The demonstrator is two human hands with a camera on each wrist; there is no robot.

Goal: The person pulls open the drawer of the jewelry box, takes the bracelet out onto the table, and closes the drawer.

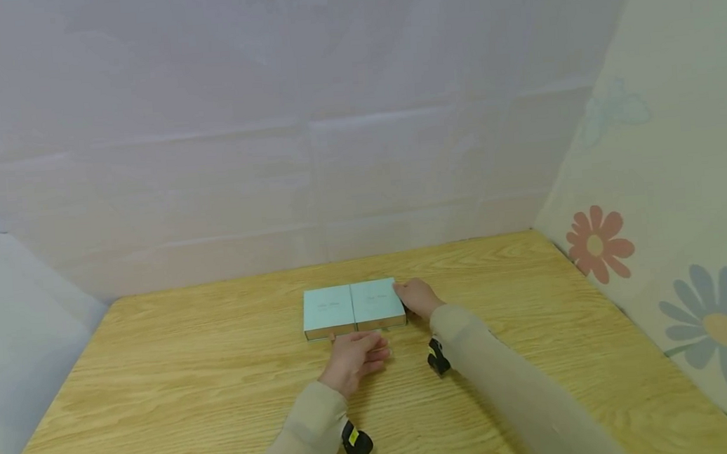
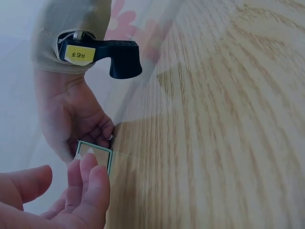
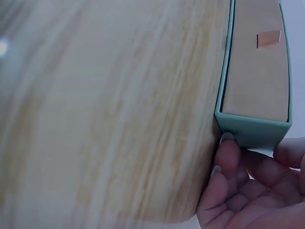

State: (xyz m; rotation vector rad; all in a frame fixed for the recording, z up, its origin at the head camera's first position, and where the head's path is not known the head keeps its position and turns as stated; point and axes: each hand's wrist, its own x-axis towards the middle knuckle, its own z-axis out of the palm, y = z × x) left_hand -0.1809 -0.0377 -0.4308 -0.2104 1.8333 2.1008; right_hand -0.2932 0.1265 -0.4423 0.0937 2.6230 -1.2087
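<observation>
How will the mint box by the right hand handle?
The mint box looks stiff, given its crisp edges. Lying flat and low on the table, it probably won't tip. Its tan insert, bearing a ribbon tab, might slide out if tilted.

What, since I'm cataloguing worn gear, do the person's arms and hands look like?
Beige sleeves reach both wrists. Each wrist bears a black device with a yellow label; the right one's label shows dark characters. The left hand and right hand are bare.
</observation>
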